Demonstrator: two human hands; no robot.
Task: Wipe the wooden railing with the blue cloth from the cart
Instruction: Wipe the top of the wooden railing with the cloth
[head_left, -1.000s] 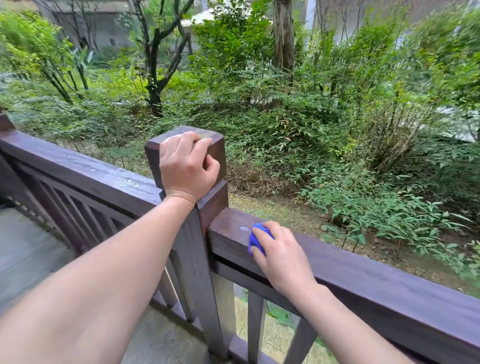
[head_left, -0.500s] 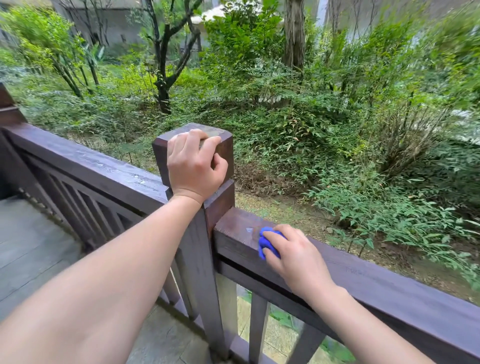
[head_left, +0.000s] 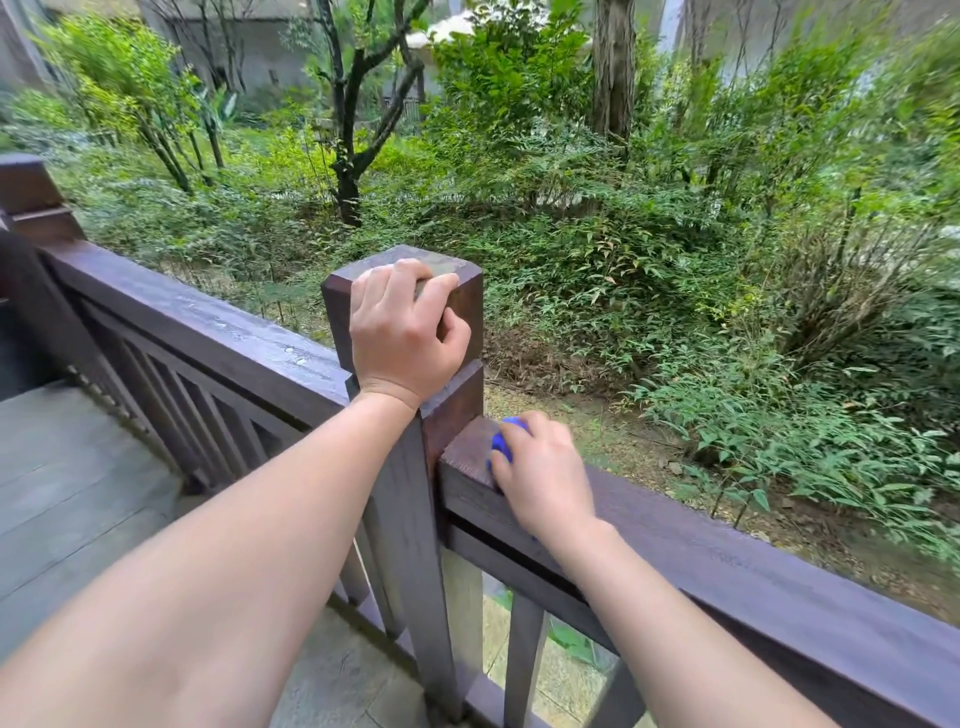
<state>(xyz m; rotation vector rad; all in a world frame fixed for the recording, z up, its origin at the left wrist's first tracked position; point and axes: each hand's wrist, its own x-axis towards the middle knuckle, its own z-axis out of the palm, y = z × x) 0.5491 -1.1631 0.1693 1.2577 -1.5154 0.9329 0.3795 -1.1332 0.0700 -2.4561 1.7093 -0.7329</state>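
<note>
**Wiping under way at the post end of the right-hand rail**

Just right of frame centre, the right hand (head_left: 545, 480) presses a bunched blue cloth (head_left: 503, 441) onto the top of the wooden railing (head_left: 727, 561), fingers curled over it, close beside the square post (head_left: 410, 467). The left hand (head_left: 408, 332) is clamped over the post's cap, holding nothing else. Droplets show on the rail section (head_left: 218, 327) running to the upper left, so that stretch looks unwiped. Most of the railing probably remains. No cart is visible.
</note>
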